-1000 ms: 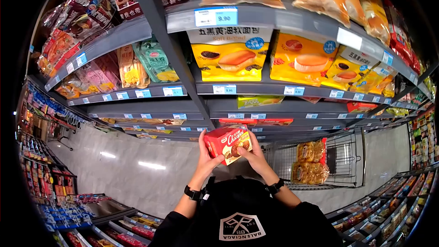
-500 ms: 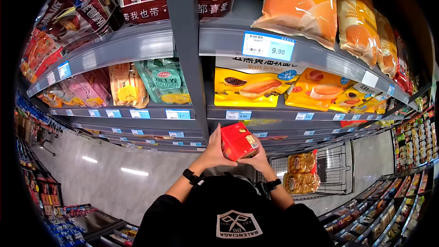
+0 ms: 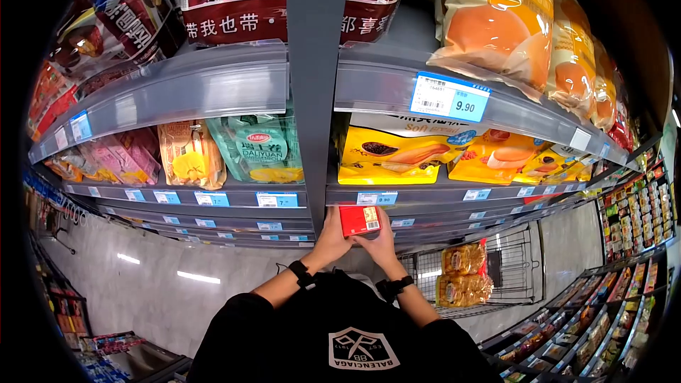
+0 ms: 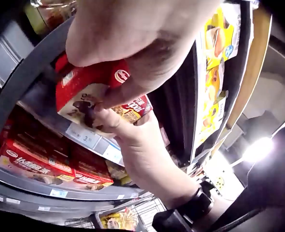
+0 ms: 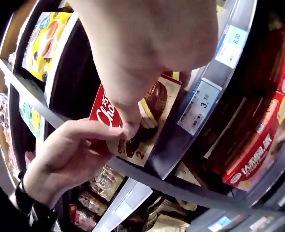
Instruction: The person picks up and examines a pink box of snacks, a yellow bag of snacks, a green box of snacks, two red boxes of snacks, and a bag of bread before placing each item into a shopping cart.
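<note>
A small red Chocopai box is held between both hands in front of the lower shelves. My left hand grips its left side and my right hand its right side. The left wrist view shows the red-and-cream box with both thumbs across its printed front. In the right wrist view, the thumbs meet over the picture of a chocolate pie on the box. The fingers behind the box are mostly hidden.
A wire shopping cart with bagged bread stands at the right. Shelves above hold yellow soft-bread bags and a green bag. Red snack boxes sit on a shelf near the hands. A grey upright divides the shelving.
The box has been turned from its Chocopai front to a red side with a barcode, as seen from the head. The head view has shifted closer to the shelves; both hands keep their grip.
</note>
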{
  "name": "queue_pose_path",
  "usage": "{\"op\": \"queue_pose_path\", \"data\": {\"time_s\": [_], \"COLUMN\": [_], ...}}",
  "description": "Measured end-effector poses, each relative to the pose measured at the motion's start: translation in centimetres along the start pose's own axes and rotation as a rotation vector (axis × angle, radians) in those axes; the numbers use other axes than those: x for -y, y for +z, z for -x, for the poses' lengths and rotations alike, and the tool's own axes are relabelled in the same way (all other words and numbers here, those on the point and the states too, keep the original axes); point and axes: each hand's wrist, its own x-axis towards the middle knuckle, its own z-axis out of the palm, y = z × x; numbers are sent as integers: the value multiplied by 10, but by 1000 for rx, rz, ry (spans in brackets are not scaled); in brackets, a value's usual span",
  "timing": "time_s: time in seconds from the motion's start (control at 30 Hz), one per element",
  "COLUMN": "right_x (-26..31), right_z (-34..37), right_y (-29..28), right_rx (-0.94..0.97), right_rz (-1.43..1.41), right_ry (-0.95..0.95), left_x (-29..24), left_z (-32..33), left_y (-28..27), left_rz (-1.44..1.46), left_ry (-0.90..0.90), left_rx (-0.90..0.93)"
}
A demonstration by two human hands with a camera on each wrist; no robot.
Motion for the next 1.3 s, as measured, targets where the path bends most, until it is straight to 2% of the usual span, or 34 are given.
{"op": "queue_pose_path", "data": {"time_s": [0.07,0.13,0.17,0.2,0.27,0.3,0.33,0.4,0.47,0.53,0.57,0.6,0.67,0.73,0.8,0.83,0.87,0.97,1.0,1.1,1.13,1.2,1.23,1.27,1.3], "right_x": [2,1,11,9,6,4,3,6,6,4,5,6,8,0,-13,-16,-16,-28,-38,-72,-77,-86,-108,-106,-103], "right_z": [-6,-10,-8,-9,-11,-11,-9,-10,-5,3,9,17,35,57,88,104,119,173,195,265,286,331,366,389,408], "right_y": [4,4,0,0,-2,-3,-2,-3,-7,-13,-18,-25,-43,-62,-82,-94,-105,-134,-141,-158,-162,-166,-164,-166,-168], "right_rx": [-15,44,-12,-27,-86,-99,-114,-101,-118,-68,-60,-72,-29,-45,-44,-54,-48,-87,-120,-170,-196,-268,-305,-331,-415], "right_rz": [3,171,444,448,600,561,566,559,556,437,408,409,325,287,295,294,349,375,347,338,330,298,316,308,84], "right_ry": [6,18,7,23,-41,-47,-30,3,27,88,93,107,155,169,282,292,381,571,663,749,767,841,809,829,1026], "left_x": [1,2,5,9,13,13,13,12,12,12,50,41,22,37,41,46,35,36,20,30,41,52,46,37,33], "left_z": [-6,-8,-9,-10,-12,-13,-15,-20,-27,-31,-35,-36,-41,-45,-45,-46,-47,-49,-48,-50,-51,-50,-47,-43,-39], "left_y": [1,6,9,12,17,19,21,21,23,23,35,32,26,34,38,39,39,39,38,42,43,45,44,41,38], "left_rz": [33,37,41,43,18,-75,-73,-44,-41,7,32,30,-30,-61,53,6,-44,18,47,-24,-51,22,-135,-289,-337], "left_ry": [-38,-52,-65,-61,-177,-125,-119,-277,-302,-355,-393,-391,-263,-230,-211,-190,-170,-230,-210,-241,-155,-153,-87,-17,-34], "left_rx": [-76,-116,-170,-148,-191,-244,-221,-218,-213,-216,-237,-218,-217,-234,-310,-329,-381,-353,-389,-390,-396,-385,-386,-390,-318]}}
